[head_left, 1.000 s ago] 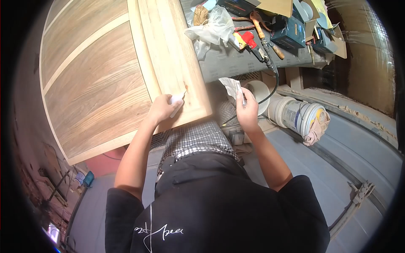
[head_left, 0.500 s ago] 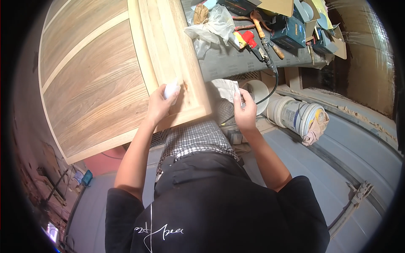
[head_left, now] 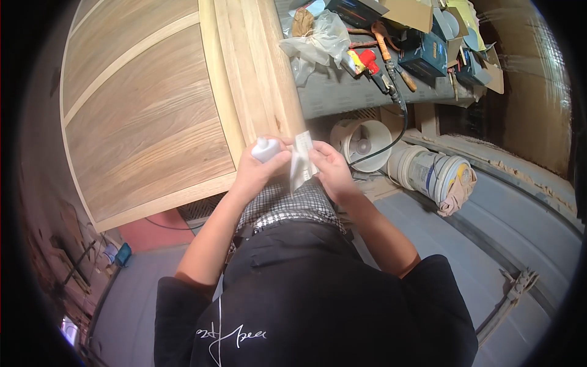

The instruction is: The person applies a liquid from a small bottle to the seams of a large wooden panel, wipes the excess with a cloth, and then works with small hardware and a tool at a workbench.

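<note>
Pale wood: a large wooden panel (head_left: 153,116) with lighter framing strips fills the upper left, its lower right corner just above the hands.
Left hand: the left hand (head_left: 257,168) is wrapped around a small white bottle (head_left: 265,148), fingers curled about its body, in front of the panel's lower edge.
Right hand: the right hand (head_left: 330,168) pinches a folded piece of sandpaper (head_left: 300,160) between thumb and fingers, holding it upright.
Bottle and paper: the two sit just beside each other between the hands; whether they touch cannot be told.
Table: a grey table (head_left: 342,92) beyond the hands carries a crumpled plastic bag (head_left: 315,40), a red-handled tool (head_left: 367,61), an orange-handled tool (head_left: 385,43) and dark boxes (head_left: 425,52).
Cable: a black cable (head_left: 400,119) hangs from the table edge.
Below the table: a white bucket (head_left: 364,144) lies on its side, and a second bucket (head_left: 431,177) with a rag in its mouth lies near it.
Clothing: the person wears a black shirt (head_left: 318,306) and checked fabric (head_left: 284,205) shows below the hands.
</note>
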The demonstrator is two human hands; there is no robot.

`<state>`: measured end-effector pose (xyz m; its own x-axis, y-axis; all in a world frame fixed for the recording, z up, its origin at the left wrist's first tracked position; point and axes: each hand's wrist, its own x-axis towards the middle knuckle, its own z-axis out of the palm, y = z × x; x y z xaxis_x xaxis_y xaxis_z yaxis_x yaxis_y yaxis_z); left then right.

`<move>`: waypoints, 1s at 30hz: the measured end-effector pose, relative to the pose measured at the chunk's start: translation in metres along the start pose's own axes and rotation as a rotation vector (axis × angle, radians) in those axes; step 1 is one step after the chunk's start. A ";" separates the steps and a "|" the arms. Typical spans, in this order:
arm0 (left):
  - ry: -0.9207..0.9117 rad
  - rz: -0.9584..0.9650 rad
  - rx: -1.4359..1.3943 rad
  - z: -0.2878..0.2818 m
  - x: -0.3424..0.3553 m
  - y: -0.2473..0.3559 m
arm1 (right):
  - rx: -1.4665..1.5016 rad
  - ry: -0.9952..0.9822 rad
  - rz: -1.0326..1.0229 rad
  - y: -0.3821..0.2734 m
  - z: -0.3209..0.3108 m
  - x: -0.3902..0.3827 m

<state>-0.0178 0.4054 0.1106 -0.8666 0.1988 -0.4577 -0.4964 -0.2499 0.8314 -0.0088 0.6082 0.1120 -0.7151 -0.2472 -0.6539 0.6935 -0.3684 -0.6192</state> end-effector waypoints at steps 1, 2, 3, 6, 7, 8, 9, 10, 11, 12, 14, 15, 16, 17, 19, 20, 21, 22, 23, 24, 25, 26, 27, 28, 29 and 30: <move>0.027 0.049 -0.006 0.005 -0.003 0.002 | -0.156 0.007 -0.047 0.003 0.004 -0.002; 0.056 0.038 0.013 0.005 -0.004 -0.001 | -0.194 -0.003 -0.104 0.008 0.007 -0.003; 0.085 0.027 0.033 0.004 -0.004 -0.007 | -0.230 -0.012 -0.162 0.015 0.010 -0.003; 0.143 0.047 0.007 0.002 -0.009 -0.009 | -0.199 -0.010 -0.139 0.023 0.023 -0.008; 0.171 0.034 -0.024 0.002 -0.010 -0.009 | -0.189 -0.024 -0.074 0.023 0.027 -0.010; 0.210 0.042 -0.025 0.000 -0.010 -0.011 | -0.111 0.004 -0.047 0.028 0.030 -0.008; 0.211 0.046 -0.026 -0.001 -0.011 -0.012 | -0.113 0.001 -0.049 0.029 0.030 -0.008; 0.238 0.027 -0.042 -0.002 -0.013 -0.013 | 0.036 -0.004 -0.006 0.029 0.031 -0.009; 0.265 0.006 -0.059 -0.004 -0.015 -0.014 | 0.186 -0.007 0.039 0.029 0.035 -0.011; 0.257 0.009 -0.048 -0.005 -0.016 -0.015 | 0.176 0.010 0.051 0.029 0.039 -0.012; 0.330 0.082 0.033 -0.006 -0.019 -0.020 | 0.011 0.047 -0.038 0.036 0.042 -0.010; 0.368 0.119 0.055 -0.008 -0.019 -0.026 | -0.093 0.053 -0.071 0.038 0.043 -0.009; 0.372 0.121 0.053 -0.011 -0.021 -0.031 | -0.096 0.050 -0.070 0.039 0.045 -0.009; 0.389 0.122 0.064 -0.014 -0.023 -0.033 | 0.019 0.027 -0.043 0.038 0.049 -0.009; 0.410 0.125 0.072 -0.020 -0.025 -0.036 | 0.130 0.000 -0.014 0.040 0.052 -0.009; 0.405 0.108 0.059 -0.023 -0.026 -0.037 | 0.029 -0.023 -0.046 0.044 0.052 -0.009; 0.400 0.091 0.046 -0.026 -0.027 -0.037 | -0.072 -0.047 -0.078 0.048 0.052 -0.009; 0.405 0.143 0.075 -0.029 -0.028 -0.042 | -0.075 -0.067 -0.136 0.050 0.051 -0.008; 0.410 0.080 0.039 -0.029 -0.030 -0.033 | -0.048 -0.073 -0.100 0.048 0.054 -0.010; 0.406 0.065 0.004 -0.031 -0.031 -0.032 | -0.044 -0.064 -0.118 0.049 0.054 -0.011; 0.401 0.050 -0.031 -0.034 -0.033 -0.031 | -0.040 -0.054 -0.136 0.051 0.054 -0.012; 0.403 0.054 -0.031 -0.037 -0.034 -0.032 | -0.041 -0.058 -0.139 0.053 0.054 -0.012; 0.403 0.075 -0.001 -0.039 -0.035 -0.034 | -0.062 -0.037 -0.157 0.054 0.054 -0.012; 0.404 0.095 0.029 -0.041 -0.035 -0.035 | -0.082 -0.017 -0.175 0.055 0.055 -0.012; 0.405 0.097 0.027 -0.040 -0.037 -0.033 | -0.085 -0.018 -0.176 0.057 0.055 -0.012; 0.379 0.117 0.020 -0.039 -0.038 -0.031 | -0.222 0.061 -0.262 0.058 0.057 -0.011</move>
<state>0.0287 0.3688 0.0898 -0.8765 -0.1949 -0.4402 -0.3952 -0.2312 0.8891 0.0346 0.5383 0.1079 -0.8696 -0.1133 -0.4806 0.4937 -0.2065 -0.8447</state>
